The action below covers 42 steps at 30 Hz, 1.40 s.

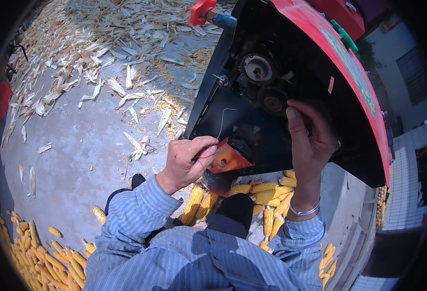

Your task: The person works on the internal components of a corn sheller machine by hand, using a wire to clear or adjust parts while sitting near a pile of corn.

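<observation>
My left hand (pixel 191 160) pinches a thin metal wire (pixel 222 123) between thumb and fingers. The wire's far end bends over almost at a right angle, and its near end runs into the hand. Before me stands a machine with a red hood (pixel 371 91) and an open, dark interior. My right hand (pixel 313 134) is raised inside, thumb and forefinger close together beside the lower round wheel (pixel 272 100); whether they hold anything or touch the wheel is unclear. Above that sits a larger pulley-like wheel (pixel 257 69). An orange metal bracket (pixel 231 159) is just right of my left hand.
A red handwheel (pixel 201 12) juts from the machine's upper left corner. Dry corn husks (pixel 89 47) and loose kernels litter the concrete floor (pixel 71 145). Husked corn cobs lie heaped at lower left (pixel 49 260), with more cobs (pixel 271 196) below the machine by my feet.
</observation>
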Tool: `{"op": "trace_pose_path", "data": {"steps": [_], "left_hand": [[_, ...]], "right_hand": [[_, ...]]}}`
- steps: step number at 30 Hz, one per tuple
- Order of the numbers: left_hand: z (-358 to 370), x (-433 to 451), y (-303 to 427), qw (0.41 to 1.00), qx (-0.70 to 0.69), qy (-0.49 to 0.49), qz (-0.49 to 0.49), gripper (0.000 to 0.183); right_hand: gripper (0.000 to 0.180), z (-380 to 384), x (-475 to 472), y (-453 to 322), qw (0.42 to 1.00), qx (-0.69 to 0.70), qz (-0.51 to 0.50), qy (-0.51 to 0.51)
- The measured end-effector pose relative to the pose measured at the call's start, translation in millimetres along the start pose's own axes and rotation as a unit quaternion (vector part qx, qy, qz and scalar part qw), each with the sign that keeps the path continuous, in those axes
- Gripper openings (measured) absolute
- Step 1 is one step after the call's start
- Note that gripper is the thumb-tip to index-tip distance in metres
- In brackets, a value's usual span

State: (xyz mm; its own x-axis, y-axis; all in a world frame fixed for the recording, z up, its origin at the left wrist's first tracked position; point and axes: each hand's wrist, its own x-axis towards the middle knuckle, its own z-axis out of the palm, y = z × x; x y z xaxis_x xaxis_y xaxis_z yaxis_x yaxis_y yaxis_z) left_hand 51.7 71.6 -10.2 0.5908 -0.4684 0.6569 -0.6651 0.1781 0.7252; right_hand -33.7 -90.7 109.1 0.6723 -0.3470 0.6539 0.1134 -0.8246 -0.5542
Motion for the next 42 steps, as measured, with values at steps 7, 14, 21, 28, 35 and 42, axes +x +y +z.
{"op": "trace_pose_path", "data": {"steps": [7, 14, 21, 28, 35, 42], "left_hand": [[-9.2, 1.4, 1.2, 1.000, -0.002, -0.007, -0.003, 0.012], [-26.0, -4.0, -6.6, 0.999, -0.007, 0.034, -0.022, 0.014], [-31.0, 0.8, -6.3, 0.999, 0.001, 0.029, -0.040, 0.019], [-29.8, 2.0, -10.3, 0.998, -0.008, 0.044, -0.041, 0.018], [-33.8, 2.7, -9.5, 0.994, -0.036, 0.021, -0.096, 0.018], [-31.8, 2.7, -10.8, 0.996, -0.051, 0.041, -0.059, 0.016]], "right_hand": [[0.023, 18.4, 97.7, 30.0, 0.969, -0.200, -0.087, -0.116], [0.021, 27.5, 119.1, 12.2, 0.953, -0.199, 0.016, -0.226], [0.017, 39.8, 134.2, 18.7, 0.904, -0.357, -0.173, -0.159], [0.021, 20.6, 158.4, 49.5, 0.936, -0.300, -0.128, -0.134], [0.020, 18.0, 150.8, 21.0, 0.940, -0.109, -0.073, -0.315], [0.020, 16.6, 159.5, 26.8, 0.932, -0.144, 0.003, -0.334]]}}
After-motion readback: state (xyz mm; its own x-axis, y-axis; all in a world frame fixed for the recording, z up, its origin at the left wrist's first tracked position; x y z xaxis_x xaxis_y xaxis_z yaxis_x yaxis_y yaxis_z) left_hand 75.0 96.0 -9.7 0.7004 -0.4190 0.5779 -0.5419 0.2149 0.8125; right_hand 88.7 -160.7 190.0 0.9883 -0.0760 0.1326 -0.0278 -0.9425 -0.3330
